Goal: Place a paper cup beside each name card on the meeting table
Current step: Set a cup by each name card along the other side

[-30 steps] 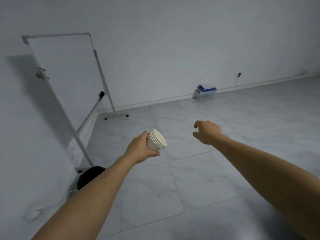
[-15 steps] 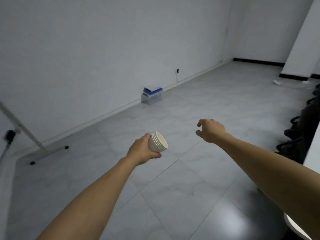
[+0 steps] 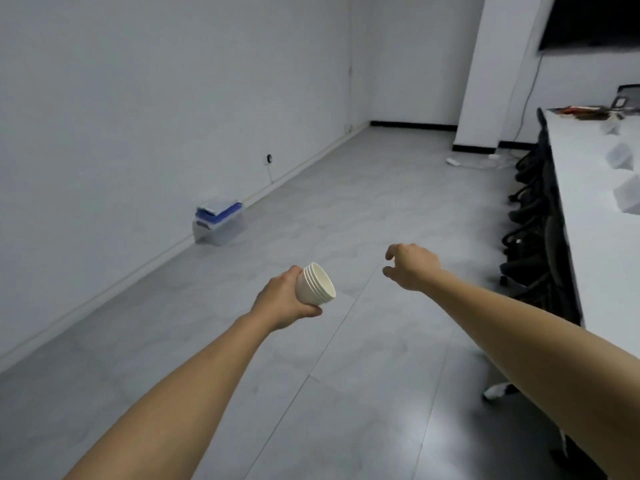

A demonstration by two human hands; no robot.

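My left hand [image 3: 282, 299] grips a stack of several nested white paper cups [image 3: 316, 283], tilted with the rims pointing right and up, held over the grey floor. My right hand [image 3: 410, 265] hovers to the right of the stack, empty, fingers loosely curled and apart. At the right edge runs the long white meeting table [image 3: 588, 258]. White folded name cards stand on it, one [image 3: 620, 155] farther back and another [image 3: 628, 195] nearer the frame edge. No cup stands on the visible part of the table.
Black office chairs [image 3: 533, 230] line the table's near side. A clear box with blue and white items [image 3: 219, 221] sits by the left wall. A white power strip [image 3: 453, 161] lies on the floor by the pillar. Clutter [image 3: 585, 111] lies at the table's far end.
The view has swung to the right: the whiteboard left the frame, and the table with chairs and name cards came in. Both hands keep their pose, cups still held.
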